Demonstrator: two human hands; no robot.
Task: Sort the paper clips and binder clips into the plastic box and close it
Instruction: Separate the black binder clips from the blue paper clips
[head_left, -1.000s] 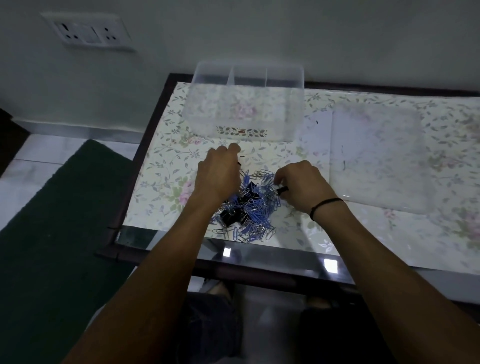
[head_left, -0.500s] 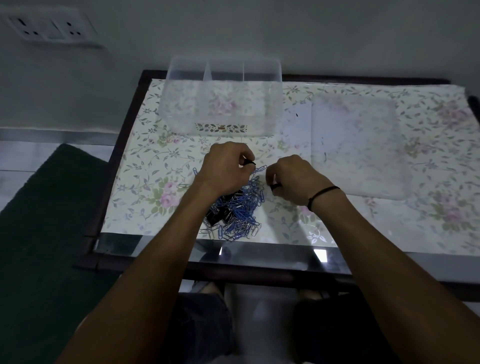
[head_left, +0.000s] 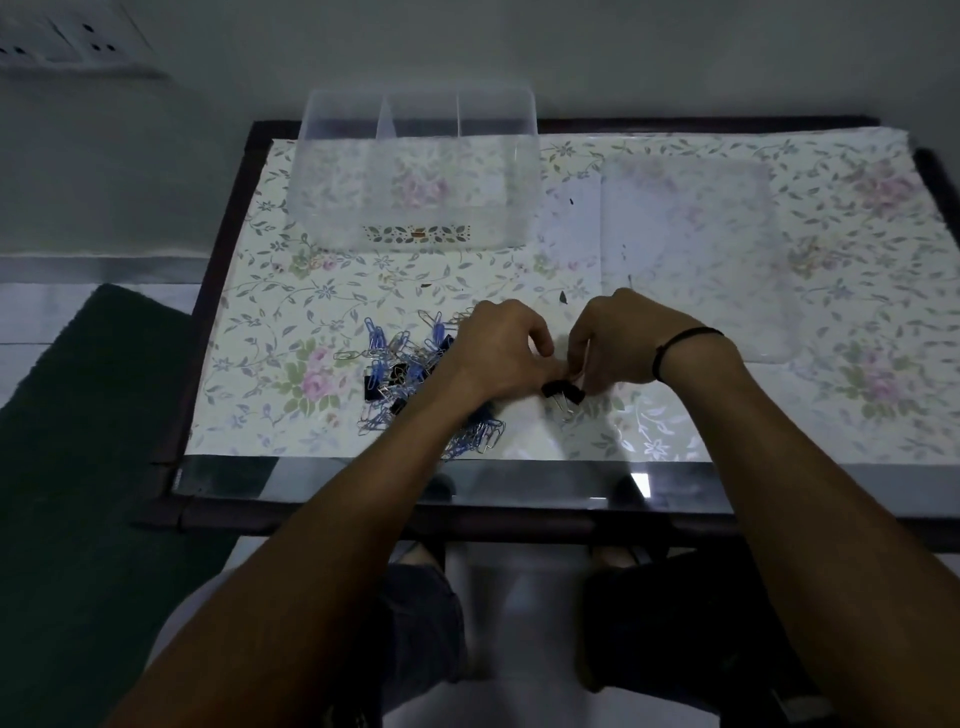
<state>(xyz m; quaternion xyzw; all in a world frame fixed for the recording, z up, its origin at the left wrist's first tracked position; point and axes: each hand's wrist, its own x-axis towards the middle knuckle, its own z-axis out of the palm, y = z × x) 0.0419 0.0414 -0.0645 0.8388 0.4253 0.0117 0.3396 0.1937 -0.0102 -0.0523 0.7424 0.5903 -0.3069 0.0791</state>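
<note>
A heap of blue and silver paper clips mixed with black binder clips (head_left: 410, 374) lies on the floral table near its front edge. My left hand (head_left: 498, 353) rests curled over the heap's right side. My right hand (head_left: 608, 340) is right beside it, fingers pinched around black binder clips (head_left: 562, 393) that lie just right of the heap. The clear plastic box (head_left: 415, 171) with inner dividers stands open at the back left, with nothing visible inside. Its clear lid (head_left: 696, 249) lies flat to the right of the box.
The table (head_left: 831, 415) has a dark wooden frame and a glass strip along the front edge. A green mat (head_left: 67, 467) covers the floor at the left. A wall socket (head_left: 67, 47) is at upper left. My knees show below the table.
Both hands have shifted right and nearer the front edge, off the heap's middle. Black binder clips now sit separate at the heap's right, under my fingertips. The camera tilted.
</note>
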